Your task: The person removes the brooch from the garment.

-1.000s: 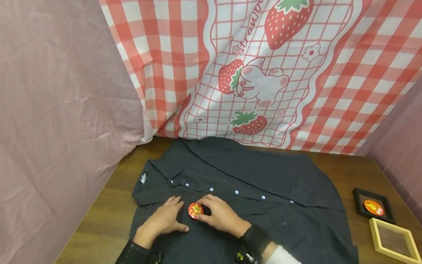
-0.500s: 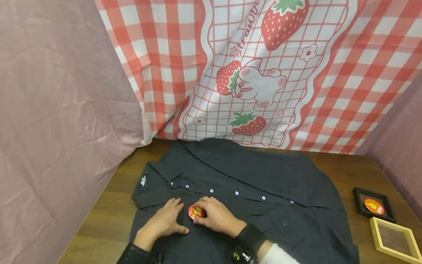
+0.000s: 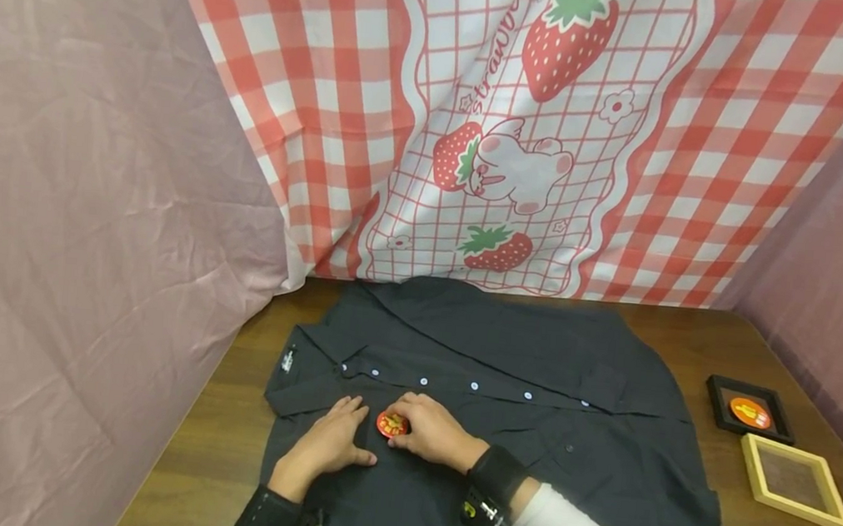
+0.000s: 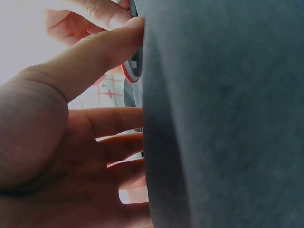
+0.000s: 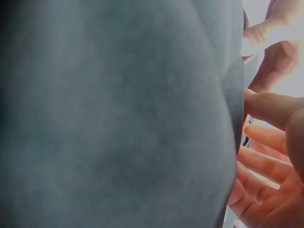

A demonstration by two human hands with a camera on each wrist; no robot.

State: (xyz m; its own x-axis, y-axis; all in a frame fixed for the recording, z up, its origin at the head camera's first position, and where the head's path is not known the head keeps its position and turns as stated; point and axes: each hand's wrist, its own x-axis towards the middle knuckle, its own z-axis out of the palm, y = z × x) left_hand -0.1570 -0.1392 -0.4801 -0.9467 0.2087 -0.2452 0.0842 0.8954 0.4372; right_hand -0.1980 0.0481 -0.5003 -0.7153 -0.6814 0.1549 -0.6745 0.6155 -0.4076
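Note:
A dark button shirt (image 3: 438, 498) lies spread out, its collar toward the left. On it, below the collar, sits a round red and yellow pin badge (image 3: 386, 424), partly covered by fingers. My right hand (image 3: 440, 433) pinches the badge by its right side, thumb at the near edge and fingers at the far edge. Just left of the badge, my left hand (image 3: 328, 440) rests flat on the cloth with its thumb apart. The badge's red rim (image 4: 127, 73) shows edge-on beside my left thumb in the left wrist view. Cloth fills most of the right wrist view.
A black frame (image 3: 715, 412) holds an orange round badge (image 3: 749, 413) at the right of the wooden table (image 3: 209, 411). A pale wooden frame (image 3: 794, 511) lies beside it. A checked strawberry cloth (image 3: 358, 124) hangs behind, with pink drapes (image 3: 97, 184) at the sides.
My right hand has shifted slightly left and nearer, so its fingers cover more of the badge. The badge stays in about the same place, and my left hand has barely moved.

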